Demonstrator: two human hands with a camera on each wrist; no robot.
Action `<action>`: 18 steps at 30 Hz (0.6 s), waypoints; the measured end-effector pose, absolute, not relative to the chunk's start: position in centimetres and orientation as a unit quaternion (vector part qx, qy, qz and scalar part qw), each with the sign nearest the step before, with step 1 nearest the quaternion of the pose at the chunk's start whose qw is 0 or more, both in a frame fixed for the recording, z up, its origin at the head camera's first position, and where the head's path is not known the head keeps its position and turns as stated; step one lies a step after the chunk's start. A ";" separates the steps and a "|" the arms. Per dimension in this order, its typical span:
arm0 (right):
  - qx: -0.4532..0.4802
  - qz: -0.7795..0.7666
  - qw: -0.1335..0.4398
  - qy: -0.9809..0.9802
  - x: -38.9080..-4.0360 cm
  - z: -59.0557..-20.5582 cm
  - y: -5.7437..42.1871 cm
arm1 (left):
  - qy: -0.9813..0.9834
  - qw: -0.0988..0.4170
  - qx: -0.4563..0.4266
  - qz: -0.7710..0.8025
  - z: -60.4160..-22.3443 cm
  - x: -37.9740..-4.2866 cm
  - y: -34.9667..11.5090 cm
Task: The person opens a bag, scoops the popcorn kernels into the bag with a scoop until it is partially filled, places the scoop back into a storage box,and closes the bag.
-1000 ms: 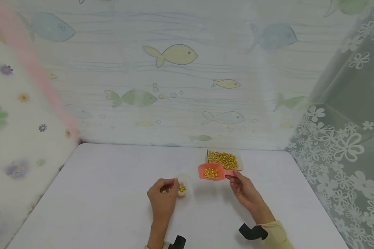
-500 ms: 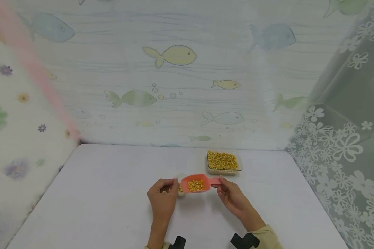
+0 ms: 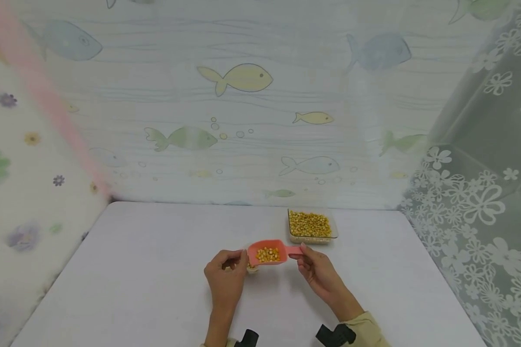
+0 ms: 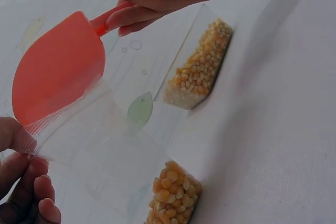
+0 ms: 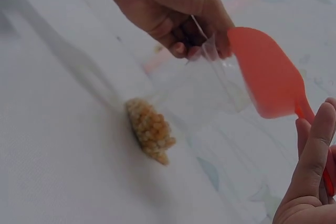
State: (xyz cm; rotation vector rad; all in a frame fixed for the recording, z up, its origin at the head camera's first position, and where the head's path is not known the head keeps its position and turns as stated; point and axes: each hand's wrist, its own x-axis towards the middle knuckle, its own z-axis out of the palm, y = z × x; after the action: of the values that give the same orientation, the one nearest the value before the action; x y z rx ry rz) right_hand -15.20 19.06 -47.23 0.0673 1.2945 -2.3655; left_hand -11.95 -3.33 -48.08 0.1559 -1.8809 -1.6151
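At the left of the frame, the work area is bounded by a flower-printed sheet [image 3: 23, 207]. A white table [image 3: 152, 270] is spread across the lower part of the frame and is backed by a fish-printed sheet [image 3: 243, 144].

Left of centre, the left hand [image 3: 226, 274] is raised above the table. Its grip is pinched between thumb and fingers, with the fingertips brought together on the top edge of a clear bag [image 4: 105, 140]. By this edge the bag is suspended at a slant; its lower end, filled with corn kernels [image 4: 172, 192], is seen at the lower centre of the left wrist view. A black device [image 3: 248, 338] is worn at the left wrist.

At the centre of the frame, a red scoop [image 3: 267, 243] is held over the bag, its front edge placed beside the left fingertips. Loose kernels [image 3: 267, 255] are carried in its bowl. The front edge is overlapped by the bag mouth in the left wrist view; how far it is inserted cannot be told.

Right of centre, a clear rectangular container [image 3: 311, 239] is set near the table's far edge and is filled with kernels. Below it, the scoop handle is clasped by the right hand [image 3: 323, 279]; its grip is narrowed to the handle's thickness. A beige sleeve [image 3: 368, 330] is worn on this arm. The right side is covered by a floral curtain [image 3: 473, 207].
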 end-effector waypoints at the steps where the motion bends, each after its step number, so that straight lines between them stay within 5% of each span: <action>1: 0.025 -0.855 0.218 0.470 -15.2 -47.2 19.1 | -0.716 0.323 0.060 -0.616 -48.1 -12.0 -3.3; 18: 0.103 -0.810 0.085 0.570 -15.1 -47.1 17.8 | -0.709 0.326 0.052 -0.623 -48.3 -12.1 -3.3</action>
State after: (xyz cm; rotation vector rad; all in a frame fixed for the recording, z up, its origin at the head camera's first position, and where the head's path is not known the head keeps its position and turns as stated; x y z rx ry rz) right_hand -15.13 17.76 -47.13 0.3083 1.7011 -2.4171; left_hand -12.14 -3.29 -48.31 0.1354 -1.8575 -1.6322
